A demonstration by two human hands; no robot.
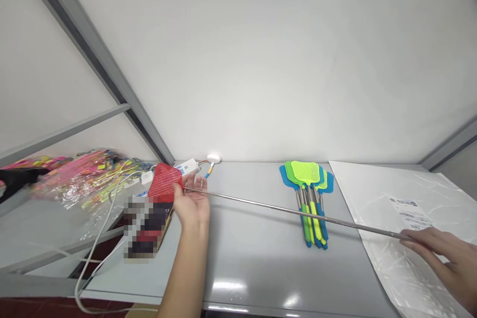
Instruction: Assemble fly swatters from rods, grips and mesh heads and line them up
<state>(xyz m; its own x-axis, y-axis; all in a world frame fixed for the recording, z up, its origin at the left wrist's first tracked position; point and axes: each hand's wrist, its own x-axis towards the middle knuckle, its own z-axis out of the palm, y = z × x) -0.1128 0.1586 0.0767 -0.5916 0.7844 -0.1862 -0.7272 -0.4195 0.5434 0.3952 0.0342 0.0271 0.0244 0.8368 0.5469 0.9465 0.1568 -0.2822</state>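
Note:
A red fly swatter (166,182) with a long extended metal rod stretches across the table between my two hands. My left hand (192,203) pinches it where the rod meets the red head, palm turned up and the other fingers loosely raised. At the far right, my right hand (443,253) grips the other end of the rod, and its handle is hidden by the hand or out of view. Below the rod lies a pile of several fly swatters (311,203) with blue, green and yellow heads and handles, their rods short.
A white plastic mailing bag (383,198) with a label covers the table's right side. At the left are a dark box (158,228), partly pixelated, a white power strip (188,167) and a white cable (89,258). Colourful bagged goods (93,179) lie beyond the metal frame (122,94).

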